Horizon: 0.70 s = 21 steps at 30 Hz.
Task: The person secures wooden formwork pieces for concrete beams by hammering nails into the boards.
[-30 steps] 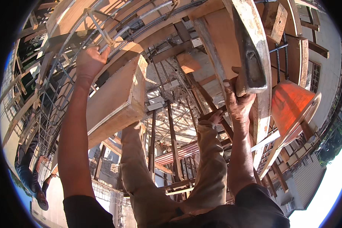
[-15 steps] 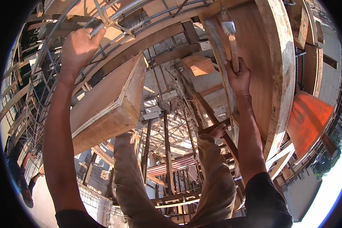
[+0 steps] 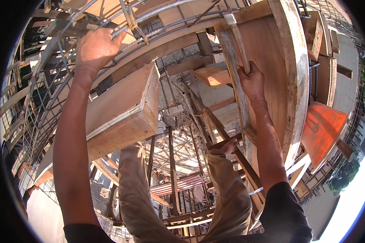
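Observation:
My left hand (image 3: 96,47) is closed round a steel reinforcing bar (image 3: 157,14) of the rebar cage at the upper left. Just beyond that hand, a fork-like piece (image 3: 131,19) crosses the bars; its kind is unclear. My right hand (image 3: 252,83) grips the wooden handle of a hammer (image 3: 240,45), whose metal head points up and away from me. The hammer is in front of a tall plywood formwork panel (image 3: 267,56) edged with rough timber. Whether its head touches the timber cannot be made out.
A box-shaped plywood form (image 3: 123,135) stands below my left arm. Between my legs, wooden props (image 3: 173,170) and beams drop to a lower level strewn with debris. An orange-faced panel (image 3: 322,125) stands at the right. Another person's hand (image 3: 28,192) shows at the far left edge.
The hammer in my right hand has swung up and slightly left, its head now higher in view. My left hand stays on the bar. The whole view has shifted a little.

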Each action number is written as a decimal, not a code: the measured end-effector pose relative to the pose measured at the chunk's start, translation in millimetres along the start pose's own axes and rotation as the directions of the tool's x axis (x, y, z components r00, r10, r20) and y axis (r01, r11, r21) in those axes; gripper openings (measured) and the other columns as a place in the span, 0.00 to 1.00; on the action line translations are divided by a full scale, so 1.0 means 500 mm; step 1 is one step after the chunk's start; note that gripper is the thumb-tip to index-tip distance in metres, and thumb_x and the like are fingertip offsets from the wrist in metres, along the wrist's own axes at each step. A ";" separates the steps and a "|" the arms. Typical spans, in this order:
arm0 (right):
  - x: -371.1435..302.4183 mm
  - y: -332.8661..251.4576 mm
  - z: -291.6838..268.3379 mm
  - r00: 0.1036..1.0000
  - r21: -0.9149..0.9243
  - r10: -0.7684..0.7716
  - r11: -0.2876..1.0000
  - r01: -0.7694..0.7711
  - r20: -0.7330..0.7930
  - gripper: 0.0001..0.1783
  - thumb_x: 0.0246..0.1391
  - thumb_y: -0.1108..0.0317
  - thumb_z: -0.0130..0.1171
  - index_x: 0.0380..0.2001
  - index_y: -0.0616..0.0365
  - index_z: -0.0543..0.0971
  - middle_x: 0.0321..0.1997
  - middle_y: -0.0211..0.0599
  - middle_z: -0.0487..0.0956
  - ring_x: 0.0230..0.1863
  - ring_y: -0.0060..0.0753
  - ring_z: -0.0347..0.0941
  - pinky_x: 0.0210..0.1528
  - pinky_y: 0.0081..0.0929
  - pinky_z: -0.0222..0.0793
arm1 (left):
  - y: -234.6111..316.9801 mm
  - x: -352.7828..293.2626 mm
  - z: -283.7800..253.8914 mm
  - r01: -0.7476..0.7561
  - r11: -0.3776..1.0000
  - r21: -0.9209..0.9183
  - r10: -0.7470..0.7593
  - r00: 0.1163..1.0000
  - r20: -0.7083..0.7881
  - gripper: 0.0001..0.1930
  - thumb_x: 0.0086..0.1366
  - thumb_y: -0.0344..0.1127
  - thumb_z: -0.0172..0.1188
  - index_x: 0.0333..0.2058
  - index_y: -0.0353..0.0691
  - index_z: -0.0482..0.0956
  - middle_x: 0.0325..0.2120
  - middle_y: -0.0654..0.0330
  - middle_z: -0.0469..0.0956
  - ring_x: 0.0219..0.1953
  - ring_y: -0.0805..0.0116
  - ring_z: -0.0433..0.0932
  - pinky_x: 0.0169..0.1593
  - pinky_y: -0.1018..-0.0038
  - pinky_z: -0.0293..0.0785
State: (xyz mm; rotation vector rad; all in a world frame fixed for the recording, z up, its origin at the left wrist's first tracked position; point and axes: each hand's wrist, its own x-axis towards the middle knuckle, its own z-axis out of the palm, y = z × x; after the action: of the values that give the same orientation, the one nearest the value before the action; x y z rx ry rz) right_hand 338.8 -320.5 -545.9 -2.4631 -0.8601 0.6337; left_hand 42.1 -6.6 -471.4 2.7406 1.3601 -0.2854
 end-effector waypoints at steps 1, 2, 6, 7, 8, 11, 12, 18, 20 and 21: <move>-0.015 -0.020 -0.010 0.999 0.097 0.034 0.995 -0.035 0.012 0.12 0.51 0.77 0.69 0.39 0.59 0.80 0.27 0.42 0.84 0.30 0.35 0.82 0.33 0.22 0.72 | -0.003 -0.001 -0.004 0.008 1.000 0.002 -0.008 1.000 0.000 0.26 0.67 0.60 0.54 0.33 0.40 0.85 0.28 0.43 0.83 0.37 0.43 0.83 0.45 0.52 0.78; -0.042 -0.036 -0.018 0.999 0.102 0.040 0.994 -0.043 0.030 0.12 0.51 0.77 0.69 0.39 0.59 0.80 0.27 0.42 0.84 0.30 0.35 0.82 0.33 0.22 0.72 | -0.010 -0.011 -0.009 0.020 1.000 -0.007 -0.020 1.000 0.024 0.26 0.67 0.60 0.54 0.33 0.40 0.85 0.29 0.44 0.83 0.37 0.43 0.83 0.45 0.52 0.78; -0.085 -0.110 -0.086 0.884 0.554 -0.346 0.689 0.467 -0.314 0.09 0.62 0.66 0.64 0.31 0.55 0.75 0.18 0.26 0.71 0.19 0.14 0.64 0.19 0.23 0.61 | -0.006 -0.012 -0.006 0.046 0.999 0.000 -0.046 0.999 0.008 0.26 0.67 0.60 0.54 0.34 0.41 0.86 0.30 0.45 0.84 0.37 0.44 0.83 0.44 0.53 0.79; -0.074 -0.093 -0.063 0.836 0.603 -0.378 0.579 0.549 -0.398 0.10 0.62 0.66 0.64 0.29 0.56 0.74 0.17 0.26 0.71 0.19 0.14 0.64 0.19 0.23 0.60 | -0.010 -0.013 0.000 0.050 0.999 0.002 -0.050 0.999 0.011 0.26 0.67 0.60 0.54 0.34 0.41 0.86 0.30 0.45 0.84 0.37 0.44 0.83 0.44 0.53 0.79; -0.042 -0.048 -0.043 0.831 0.591 -0.383 0.584 0.556 -0.404 0.10 0.62 0.66 0.64 0.29 0.56 0.74 0.17 0.26 0.71 0.19 0.14 0.64 0.19 0.23 0.60 | -0.003 -0.005 0.004 0.012 1.000 0.005 -0.012 0.999 -0.030 0.26 0.66 0.60 0.54 0.34 0.42 0.86 0.30 0.45 0.84 0.37 0.44 0.83 0.44 0.53 0.79; 0.025 0.039 -0.002 0.999 0.204 -0.036 0.979 0.028 0.034 0.12 0.61 0.66 0.64 0.28 0.57 0.73 0.17 0.24 0.69 0.18 0.15 0.64 0.18 0.24 0.59 | 0.012 -0.003 -0.005 0.003 1.000 0.018 -0.002 0.999 -0.038 0.25 0.66 0.61 0.53 0.35 0.44 0.86 0.30 0.45 0.84 0.36 0.45 0.83 0.43 0.54 0.79; 0.022 0.032 0.004 0.999 0.206 0.011 0.978 -0.019 0.042 0.12 0.61 0.66 0.65 0.27 0.57 0.73 0.17 0.24 0.68 0.18 0.16 0.63 0.18 0.24 0.58 | 0.011 -0.003 -0.010 0.032 0.999 0.029 -0.032 0.999 0.001 0.25 0.67 0.61 0.53 0.36 0.45 0.86 0.30 0.46 0.84 0.37 0.45 0.83 0.43 0.54 0.79; -0.080 -0.080 -0.062 0.956 0.577 -0.241 0.762 0.294 -0.168 0.10 0.62 0.67 0.64 0.32 0.58 0.73 0.18 0.26 0.68 0.17 0.17 0.62 0.19 0.23 0.60 | -0.008 -0.020 0.011 0.016 1.000 0.024 -0.013 0.995 -0.101 0.24 0.67 0.59 0.55 0.35 0.43 0.85 0.29 0.46 0.83 0.35 0.44 0.83 0.42 0.53 0.78; -0.060 -0.072 -0.049 0.862 0.596 -0.399 0.624 0.506 -0.314 0.10 0.62 0.68 0.64 0.32 0.57 0.72 0.18 0.28 0.69 0.17 0.19 0.63 0.19 0.22 0.60 | -0.011 -0.018 0.017 -0.010 1.000 0.010 0.012 0.982 -0.190 0.23 0.67 0.57 0.56 0.32 0.41 0.85 0.27 0.44 0.82 0.34 0.41 0.81 0.40 0.52 0.77; -0.020 -0.022 -0.025 0.859 0.582 -0.401 0.632 0.512 -0.320 0.10 0.62 0.68 0.64 0.32 0.57 0.72 0.18 0.28 0.69 0.17 0.19 0.63 0.19 0.22 0.60 | -0.002 -0.010 0.021 -0.028 0.999 -0.019 0.023 0.976 -0.218 0.23 0.67 0.57 0.56 0.31 0.40 0.85 0.26 0.44 0.82 0.34 0.41 0.81 0.40 0.52 0.77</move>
State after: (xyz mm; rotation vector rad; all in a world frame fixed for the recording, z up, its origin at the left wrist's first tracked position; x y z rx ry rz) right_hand 334.0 -322.6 -527.2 -1.5437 -0.9511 0.4317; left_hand 36.7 -11.4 -480.8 2.8376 1.3636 0.0331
